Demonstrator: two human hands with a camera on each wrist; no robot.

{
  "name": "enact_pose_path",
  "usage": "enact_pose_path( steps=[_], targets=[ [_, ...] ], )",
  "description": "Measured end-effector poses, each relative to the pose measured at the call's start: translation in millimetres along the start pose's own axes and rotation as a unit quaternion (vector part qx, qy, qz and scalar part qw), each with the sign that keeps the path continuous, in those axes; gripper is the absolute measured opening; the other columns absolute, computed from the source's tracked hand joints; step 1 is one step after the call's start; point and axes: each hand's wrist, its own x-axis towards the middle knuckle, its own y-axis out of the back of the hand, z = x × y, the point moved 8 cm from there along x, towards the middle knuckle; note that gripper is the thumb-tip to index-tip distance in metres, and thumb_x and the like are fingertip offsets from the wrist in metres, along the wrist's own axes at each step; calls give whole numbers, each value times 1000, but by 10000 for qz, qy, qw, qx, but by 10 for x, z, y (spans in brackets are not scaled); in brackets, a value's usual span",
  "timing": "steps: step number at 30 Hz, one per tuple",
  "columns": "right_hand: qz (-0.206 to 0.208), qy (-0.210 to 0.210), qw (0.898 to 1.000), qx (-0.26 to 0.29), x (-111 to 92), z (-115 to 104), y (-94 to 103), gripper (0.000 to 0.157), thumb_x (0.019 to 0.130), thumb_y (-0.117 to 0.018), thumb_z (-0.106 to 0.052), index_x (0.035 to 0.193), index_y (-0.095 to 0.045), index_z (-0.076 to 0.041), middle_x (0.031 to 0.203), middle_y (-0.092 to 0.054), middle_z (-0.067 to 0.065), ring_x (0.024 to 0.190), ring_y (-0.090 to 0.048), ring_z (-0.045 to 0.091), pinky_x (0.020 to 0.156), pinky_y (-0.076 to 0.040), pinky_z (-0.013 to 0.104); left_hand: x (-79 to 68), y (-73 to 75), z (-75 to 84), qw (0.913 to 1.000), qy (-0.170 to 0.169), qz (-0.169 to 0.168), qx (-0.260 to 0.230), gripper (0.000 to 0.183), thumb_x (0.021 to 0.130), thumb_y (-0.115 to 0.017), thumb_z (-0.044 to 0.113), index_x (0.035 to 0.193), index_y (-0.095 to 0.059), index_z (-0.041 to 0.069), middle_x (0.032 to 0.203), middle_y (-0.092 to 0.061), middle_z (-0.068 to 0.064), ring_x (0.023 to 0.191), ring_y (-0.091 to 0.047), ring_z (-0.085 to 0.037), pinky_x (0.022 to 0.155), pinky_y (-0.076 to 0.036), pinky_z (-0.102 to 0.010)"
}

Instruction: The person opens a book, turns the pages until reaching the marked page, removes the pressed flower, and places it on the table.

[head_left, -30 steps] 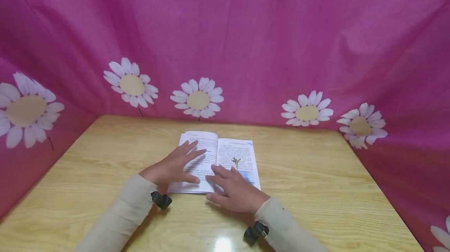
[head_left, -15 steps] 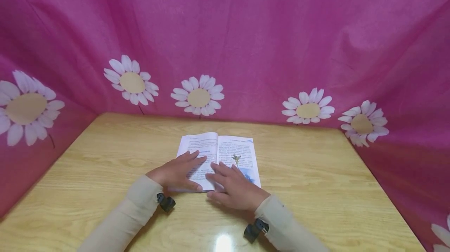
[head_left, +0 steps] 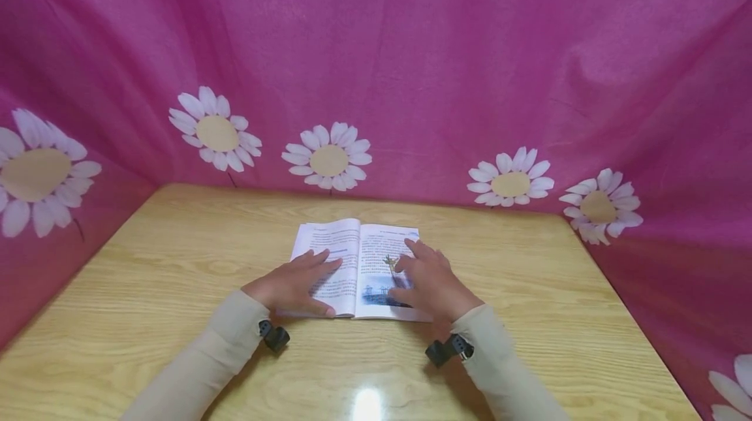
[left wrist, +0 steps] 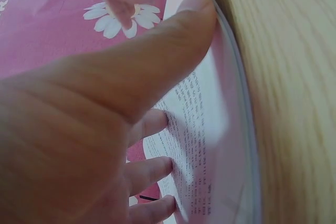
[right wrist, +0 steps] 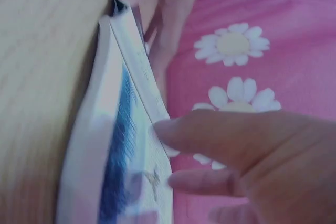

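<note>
An open book [head_left: 329, 238] lies on the wooden table, text on its left page and a blue picture with a small plant on its right page. My left hand [head_left: 294, 284] rests on the left page with fingers spread; in the left wrist view its thumb [left wrist: 173, 35] lies near the page's lower edge and the fingertips touch the printed text. Over the right page is my right hand [head_left: 435, 280], fingers loosely bent and apart. In the right wrist view its thumb [right wrist: 199, 132] points toward the book's pages [right wrist: 118, 129]; whether it touches the paper is unclear.
Bare wooden table [head_left: 529, 303] surrounds the book. A pink curtain [head_left: 411, 68] printed with white daisies stands along the back and both sides. Each sleeved wrist carries a small black camera [head_left: 273, 336].
My right hand has moved from the book's middle to the right side of the right page, uncovering the blue picture. The left hand has slid slightly down and settled on the left page.
</note>
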Motion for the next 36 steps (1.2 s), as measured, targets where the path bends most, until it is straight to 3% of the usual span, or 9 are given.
enact_pose_path(
  steps=[3, 9, 16, 23, 36],
  targets=[
    [-163, -307, 9993, -131, 5, 100, 13, 22, 80, -79, -32, 95, -70, -19, 154, -31, 15, 145, -16, 36, 114, -6, 61, -2, -6, 5, 10000, 0, 13, 13, 97, 76, -73, 58, 154, -27, 23, 161, -14, -9, 147, -6, -36, 115, -12, -56],
    [-333, -324, 9982, -390, 11, 131, -15, 12, 79, -80, -25, 83, -70, -21, 153, -32, 17, 145, -14, 38, 111, -5, 65, -2, -12, 9, 10000, 51, -5, 82, 97, 76, -73, 59, 154, -26, 25, 161, -13, -8, 147, -6, -36, 115, -12, -56],
    [-351, -297, 9981, -402, 24, 155, -71, 10, 80, -78, -21, 79, -68, -22, 152, -35, 17, 145, -14, 39, 111, 1, 65, 2, -8, 15, 9999, 87, -9, 67, 97, 75, -74, 58, 154, -27, 25, 161, -14, -8, 147, -6, -36, 114, -12, -57],
    [-289, -94, 9975, -644, 58, 166, -113, 14, 80, -76, -21, 72, -65, -25, 149, -41, 16, 144, -20, 39, 110, -1, 66, 15, -12, 9, 9999, 100, 4, 95, 97, 75, -74, 58, 154, -27, 26, 161, -14, -7, 147, -7, -36, 115, -11, -57],
    [-200, 165, 9979, -593, 36, 122, -121, 17, 80, -77, -19, 69, -66, -24, 144, -46, 13, 140, -27, 32, 110, -1, 67, 23, -30, 2, 9997, 127, -46, 205, 97, 75, -73, 59, 154, -27, 26, 161, -14, -7, 147, -7, -36, 114, -11, -58]
  ],
)
